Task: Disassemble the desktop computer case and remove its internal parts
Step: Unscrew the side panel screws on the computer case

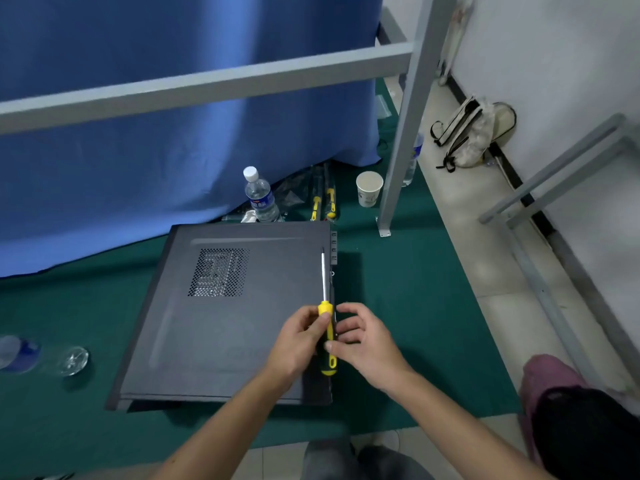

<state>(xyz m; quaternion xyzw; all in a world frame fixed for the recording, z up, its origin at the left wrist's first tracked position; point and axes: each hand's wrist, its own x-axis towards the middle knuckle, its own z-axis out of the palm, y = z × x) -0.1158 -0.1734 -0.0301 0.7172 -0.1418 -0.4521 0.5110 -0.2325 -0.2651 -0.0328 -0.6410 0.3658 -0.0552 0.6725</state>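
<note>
Head view, case: the desktop computer case point(225, 313) lies flat on its side on the green mat point(415, 323), frame centre, side panel still on, a perforated vent point(219, 271) toward 11 o'clock of the panel.
Handling: likely heavy, rigid sheet metal with a smooth matte finish; I judge the best hold is at the panel's rear edge, at 3 o'clock, where the screws sit.
Screwdriver: the screwdriver point(326, 327) has a yellow-and-black ribbed handle and a slim steel shaft pointing to 12 o'clock along that edge.
Left hand: the left hand point(298, 341) has its fingers curled around the handle.
Right hand: the right hand point(363, 341) pinches the handle from the 3 o'clock side.
Beyond: a clear plastic water bottle point(261, 197) and a paper cup point(369, 188) stand at 12 o'clock of the case.
</note>
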